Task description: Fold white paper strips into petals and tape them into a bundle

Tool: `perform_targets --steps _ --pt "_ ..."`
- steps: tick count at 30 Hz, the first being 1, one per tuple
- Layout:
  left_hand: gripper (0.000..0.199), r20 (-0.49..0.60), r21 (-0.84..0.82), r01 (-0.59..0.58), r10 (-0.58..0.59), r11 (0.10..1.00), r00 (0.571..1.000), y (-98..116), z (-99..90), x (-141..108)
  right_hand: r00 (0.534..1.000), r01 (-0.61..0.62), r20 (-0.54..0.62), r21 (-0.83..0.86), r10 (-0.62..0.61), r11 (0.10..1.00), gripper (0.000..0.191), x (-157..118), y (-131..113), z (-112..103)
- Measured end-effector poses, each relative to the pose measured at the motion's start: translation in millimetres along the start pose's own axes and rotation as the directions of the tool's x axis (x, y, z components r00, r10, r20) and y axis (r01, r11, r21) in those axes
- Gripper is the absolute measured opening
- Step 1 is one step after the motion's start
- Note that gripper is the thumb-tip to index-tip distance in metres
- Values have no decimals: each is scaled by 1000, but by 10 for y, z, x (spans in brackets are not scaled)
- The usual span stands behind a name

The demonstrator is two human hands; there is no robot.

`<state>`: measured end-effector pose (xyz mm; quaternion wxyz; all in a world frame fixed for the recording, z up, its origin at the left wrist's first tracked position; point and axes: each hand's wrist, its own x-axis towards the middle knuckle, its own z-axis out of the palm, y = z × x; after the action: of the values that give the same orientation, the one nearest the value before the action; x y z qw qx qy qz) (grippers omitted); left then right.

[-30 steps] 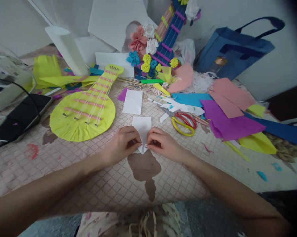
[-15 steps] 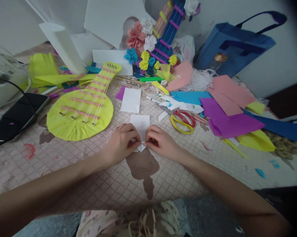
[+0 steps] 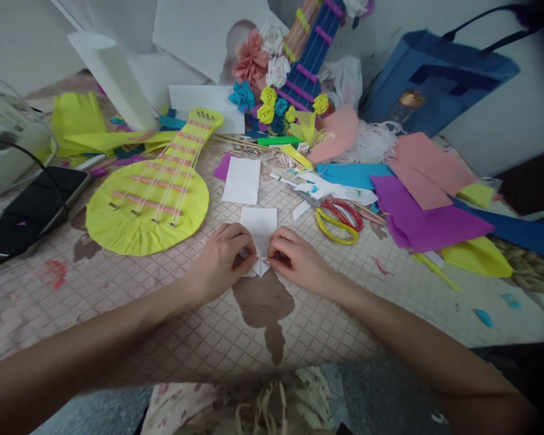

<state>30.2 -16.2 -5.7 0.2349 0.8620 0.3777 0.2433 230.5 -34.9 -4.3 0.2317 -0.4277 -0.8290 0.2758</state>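
A strip of white paper (image 3: 259,225) lies on the table in front of me, its near end folded to a point. My left hand (image 3: 226,257) pinches the left side of that folded end between thumb and fingers. On the opposite side my right hand (image 3: 296,260) grips the right edge in the same way. The fingertips of both hands almost meet at the fold and hide part of it. Just beyond lies a second white paper piece (image 3: 241,180), flat, with a purple scrap under its left edge.
A yellow paper-covered toy lute (image 3: 147,208) lies to the left, beside a black phone (image 3: 36,208). Scissors (image 3: 337,222) with red and yellow handles rest at right, near purple paper (image 3: 425,220). Paper flowers (image 3: 267,106) and a blue bag (image 3: 439,84) stand at the back.
Both hands stay at the folded end; the fingertips have shifted slightly and a centre crease shows more clearly between them. The whole view has shifted a little.
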Motion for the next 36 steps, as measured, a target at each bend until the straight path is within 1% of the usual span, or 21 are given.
perform_targets --steps 5,9,12,13,15,17,20,21,23,26,29,34,36 --pt "6 15 -8 -2 2 1000 1000 -2 -13 -4 1000 -7 -10 -32 7 999 12 7 1 27" --pt "6 -3 -29 3 -3 1000 1000 8 -11 -7 1000 -4 -18 -50 3 999 11 12 -4 26" --pt "7 1 -117 28 -28 993 1000 -23 -48 -1 999 38 8 -17 -38 999 12 14 8 -6" --pt "7 21 -163 51 -48 985 999 -40 -69 2 998 56 29 4 -56 998 12 15 18 -22" --pt "9 92 -246 95 -75 964 993 -77 -118 12 994 72 75 44 -75 996 10 14 41 -60" --pt "10 155 -277 85 -43 957 987 -108 -161 25 991 66 114 65 -74 996 6 12 67 -102" --pt "9 181 -228 -32 75 973 981 -132 -190 42 980 87 170 88 -101 992 3 11 96 -155" --pt "9 177 -207 -60 97 976 979 -135 -189 46 976 97 186 100 -114 990 2 12 101 -164" --pt "9 173 -174 -72 103 982 979 -134 -173 46 975 92 191 119 -114 989 3 12 103 -161" --pt "7 144 -142 -36 57 989 988 -118 -128 34 990 34 128 124 -50 992 6 11 85 -112" --pt "5 87 -126 -10 21 992 996 -86 -81 19 998 -4 70 97 -3 995 10 14 60 -57" --pt "6 59 -112 -38 45 993 997 -41 -36 4 998 27 50 64 -31 998 10 23 42 -41" --pt "5 38 -107 -24 28 994 999 -33 -23 -1 999 15 47 45 -17 999 11 21 33 -41"
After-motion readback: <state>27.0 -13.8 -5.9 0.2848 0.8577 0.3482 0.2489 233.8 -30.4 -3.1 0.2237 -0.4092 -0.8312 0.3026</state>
